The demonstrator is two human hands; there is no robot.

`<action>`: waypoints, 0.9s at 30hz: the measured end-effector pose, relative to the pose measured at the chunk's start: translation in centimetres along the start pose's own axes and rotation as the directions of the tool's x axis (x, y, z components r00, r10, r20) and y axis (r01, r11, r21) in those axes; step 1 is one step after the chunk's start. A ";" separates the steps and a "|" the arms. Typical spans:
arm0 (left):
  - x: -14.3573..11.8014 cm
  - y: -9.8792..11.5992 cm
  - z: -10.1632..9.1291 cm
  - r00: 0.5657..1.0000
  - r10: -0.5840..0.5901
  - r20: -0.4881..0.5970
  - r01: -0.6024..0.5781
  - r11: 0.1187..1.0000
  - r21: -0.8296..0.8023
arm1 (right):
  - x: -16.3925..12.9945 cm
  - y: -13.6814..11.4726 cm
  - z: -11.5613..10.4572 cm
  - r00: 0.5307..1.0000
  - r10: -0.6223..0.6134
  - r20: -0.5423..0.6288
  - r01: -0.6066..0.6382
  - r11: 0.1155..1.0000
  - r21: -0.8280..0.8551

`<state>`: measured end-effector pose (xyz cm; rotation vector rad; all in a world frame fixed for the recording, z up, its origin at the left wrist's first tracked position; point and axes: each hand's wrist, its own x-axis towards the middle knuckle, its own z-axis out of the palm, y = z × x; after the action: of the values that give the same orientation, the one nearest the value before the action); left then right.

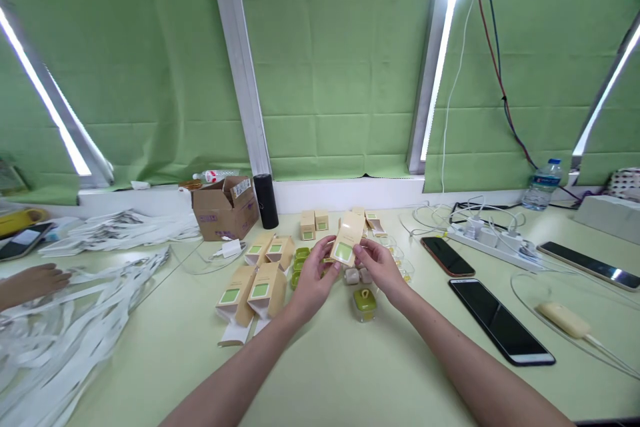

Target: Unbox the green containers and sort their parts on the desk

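Between my two hands a small tan carton [349, 235] with a green label is held up, tilted, above the table. My left hand [316, 272] grips its left side, and my right hand [379, 265] pinches its lower right edge. Just below them stands a small clear container with a green lid [365, 301]. Several green lids [299, 265] lie left of my left hand, and small greyish pieces [352, 275] sit under the carton. Clear containers [404, 268] are partly hidden behind my right hand. Tan cartons with open flaps [269, 288] lie to the left.
A cardboard box [224, 210] and a black cylinder [266, 201] stand at the back. White strips [95, 320] cover the left side, where another person's hand [37, 284] rests. Phones [500, 320], a power strip [493, 243] and cables lie at right.
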<state>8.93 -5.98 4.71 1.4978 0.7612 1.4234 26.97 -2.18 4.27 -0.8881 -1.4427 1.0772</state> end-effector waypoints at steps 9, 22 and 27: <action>-1.4 0.0 0.3 0.997 0.034 -0.066 -0.037 0.998 -0.040 | -1.0 0.5 0.6 0.992 -0.024 0.122 0.024 1.000 0.000; -1.8 -0.7 0.2 0.993 0.029 -0.118 -0.031 0.999 -0.012 | -1.3 0.6 0.7 0.992 0.018 0.122 -0.018 1.000 -0.001; -1.9 -0.5 0.3 0.994 0.038 -0.105 -0.037 0.999 0.010 | -1.4 0.7 0.8 0.993 0.022 0.113 -0.023 1.000 0.008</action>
<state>8.97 -7.51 3.48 1.4592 0.8072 1.5387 26.40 -3.34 3.13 -0.8498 -1.5228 1.1660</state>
